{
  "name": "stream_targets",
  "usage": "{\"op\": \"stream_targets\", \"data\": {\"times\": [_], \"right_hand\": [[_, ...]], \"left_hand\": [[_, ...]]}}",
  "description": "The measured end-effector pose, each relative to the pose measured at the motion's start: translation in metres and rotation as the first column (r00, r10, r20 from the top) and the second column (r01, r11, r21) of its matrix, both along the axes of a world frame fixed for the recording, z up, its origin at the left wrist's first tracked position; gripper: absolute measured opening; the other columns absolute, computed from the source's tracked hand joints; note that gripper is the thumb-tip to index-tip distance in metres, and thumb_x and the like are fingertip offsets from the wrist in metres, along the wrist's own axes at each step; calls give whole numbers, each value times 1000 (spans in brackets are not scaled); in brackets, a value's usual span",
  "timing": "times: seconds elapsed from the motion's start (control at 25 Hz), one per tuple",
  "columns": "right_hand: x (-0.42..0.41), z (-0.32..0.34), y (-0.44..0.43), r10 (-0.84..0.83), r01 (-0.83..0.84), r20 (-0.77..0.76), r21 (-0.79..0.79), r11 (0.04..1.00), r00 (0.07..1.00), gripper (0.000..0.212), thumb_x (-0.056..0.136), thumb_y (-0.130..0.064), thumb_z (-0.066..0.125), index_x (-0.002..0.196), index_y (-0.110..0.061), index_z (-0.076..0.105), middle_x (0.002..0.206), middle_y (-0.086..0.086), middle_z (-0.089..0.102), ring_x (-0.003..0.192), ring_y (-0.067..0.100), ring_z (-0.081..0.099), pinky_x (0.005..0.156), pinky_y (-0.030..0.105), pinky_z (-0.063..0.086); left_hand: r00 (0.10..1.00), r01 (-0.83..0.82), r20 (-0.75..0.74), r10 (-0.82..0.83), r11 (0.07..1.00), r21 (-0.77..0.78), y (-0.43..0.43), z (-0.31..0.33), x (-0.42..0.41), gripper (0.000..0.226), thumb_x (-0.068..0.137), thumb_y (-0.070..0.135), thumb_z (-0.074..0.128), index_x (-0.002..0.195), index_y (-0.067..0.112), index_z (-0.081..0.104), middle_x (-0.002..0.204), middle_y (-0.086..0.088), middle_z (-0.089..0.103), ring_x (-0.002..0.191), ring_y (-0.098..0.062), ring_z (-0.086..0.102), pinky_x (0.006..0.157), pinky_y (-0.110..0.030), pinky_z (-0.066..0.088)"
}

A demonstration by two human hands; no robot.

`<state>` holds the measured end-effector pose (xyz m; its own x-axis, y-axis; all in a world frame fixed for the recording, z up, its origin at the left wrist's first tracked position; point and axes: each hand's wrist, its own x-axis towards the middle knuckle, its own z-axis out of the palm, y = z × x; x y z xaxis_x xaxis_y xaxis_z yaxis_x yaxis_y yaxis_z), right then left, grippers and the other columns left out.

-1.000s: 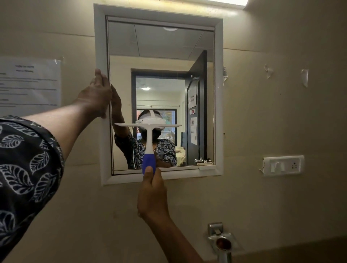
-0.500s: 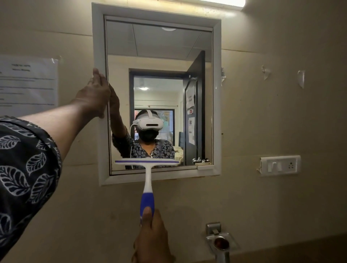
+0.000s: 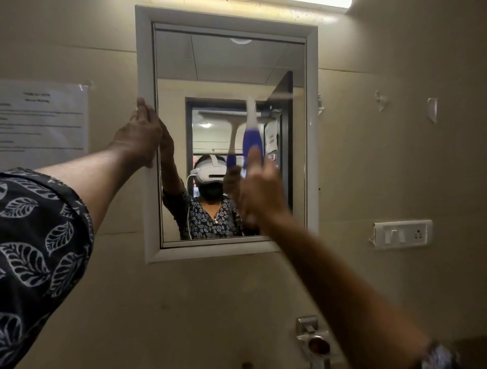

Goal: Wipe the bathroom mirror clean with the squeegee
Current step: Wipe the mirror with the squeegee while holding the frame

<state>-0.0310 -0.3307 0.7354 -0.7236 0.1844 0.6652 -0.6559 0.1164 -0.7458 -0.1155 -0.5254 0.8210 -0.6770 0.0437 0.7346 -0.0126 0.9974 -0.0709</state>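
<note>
A mirror (image 3: 224, 65) in a white frame (image 3: 143, 52) hangs on the beige wall. My left hand (image 3: 139, 137) grips the frame's left edge at mid height. My right hand (image 3: 261, 192) is raised in front of the glass and blurred by motion. It is shut on the blue handle of the squeegee (image 3: 251, 137), whose white neck points up toward the upper right of the glass. The blade is smeared by motion, so contact with the glass is unclear. The squeegee's reflection shows in the mirror just left of the handle.
A taped paper notice (image 3: 43, 116) hangs on the wall left of the mirror. A white switch and socket plate (image 3: 402, 234) sits to the right. A metal tap fitting (image 3: 313, 339) sticks out of the wall below. A light strip (image 3: 316, 3) glows above the frame.
My right hand has swung the squeegee up from below the mirror's bottom edge to the middle and upper right of the glass. My left hand has stayed on the frame.
</note>
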Motion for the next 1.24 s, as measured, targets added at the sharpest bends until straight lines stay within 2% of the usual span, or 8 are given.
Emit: {"op": "stream_targets", "data": {"times": [0.08, 0.2, 0.36, 0.64, 0.8, 0.96, 1.08, 1.24], "right_hand": [[-4, 65, 14, -29, 29, -23, -4, 1000, 999, 32, 100, -41, 28, 84, -18, 43, 61, 0, 41, 41, 9, 40, 43, 25, 36], [-5, 119, 26, -19, 19, 40, -2, 1000, 999, 37, 101, -38, 26, 85, -10, 45, 52, -2, 36, 32, 7, 34, 38, 22, 31], [-3, 138, 30, 28, -26, 128, -22, 999, 991, 37, 100, -28, 25, 71, -10, 41, 47, -2, 33, 26, 6, 28, 34, 19, 26], [0, 143, 33, -14, 0, 217, 62, 998, 976, 33, 97, -29, 30, 70, -15, 39, 52, -3, 32, 38, 7, 30, 36, 17, 30], [4, 137, 37, -35, 29, 297, 27, 999, 954, 42, 97, -38, 31, 65, -13, 41, 38, -3, 33, 27, 8, 30, 33, 12, 29], [13, 100, 37, 104, -80, 329, -88, 993, 938, 44, 98, -43, 29, 65, -16, 39, 32, -7, 32, 25, 6, 28, 32, 11, 28], [20, 59, 37, 206, -152, 366, -171, 973, 908, 43, 99, -45, 29, 71, -15, 41, 31, -8, 34, 25, 5, 29, 31, 11, 27], [23, 11, 40, 214, -153, 423, -172, 973, 880, 43, 98, -49, 28, 77, -16, 47, 40, -6, 38, 34, 6, 32, 33, 18, 29]], "left_hand": [[1000, -7, -1, 7, 1000, -3, 1, 0, 0, 111, 70, -9, 73, 148, -5, -6, 155, -24, -15, 145, -39, 5, 116, -45, 27], [1000, -22, -5, 21, 1000, -13, 3, 0, 0, 109, 72, -11, 71, 148, -5, -6, 155, -24, -15, 145, -39, 5, 115, -45, 29], [1000, -25, -1, 25, 1000, -14, 2, 0, 0, 110, 70, -10, 72, 148, -6, -5, 155, -25, -14, 145, -39, 6, 115, -45, 28], [999, -36, -11, 36, 999, -35, 1, 0, -4, 108, 71, -10, 72, 148, -6, -4, 155, -27, -12, 145, -40, 7, 115, -45, 27], [999, -32, -6, 32, 999, -37, -1, 1, -4, 110, 70, -10, 73, 148, -6, -5, 154, -27, -13, 145, -40, 6, 115, -45, 26], [999, -39, 15, 39, 999, -15, 3, 0, -1, 111, 70, -11, 73, 148, -6, -6, 155, -26, -14, 145, -40, 4, 115, -46, 26], [999, -44, 7, 44, 999, -11, 6, 0, 0, 107, 73, -12, 70, 148, -6, -6, 155, -25, -14, 145, -39, 4, 115, -46, 27], [999, -46, 2, 46, 999, -15, 5, 0, 0, 107, 72, -11, 70, 147, -7, -6, 155, -26, -13, 145, -40, 5, 115, -47, 26]]}}
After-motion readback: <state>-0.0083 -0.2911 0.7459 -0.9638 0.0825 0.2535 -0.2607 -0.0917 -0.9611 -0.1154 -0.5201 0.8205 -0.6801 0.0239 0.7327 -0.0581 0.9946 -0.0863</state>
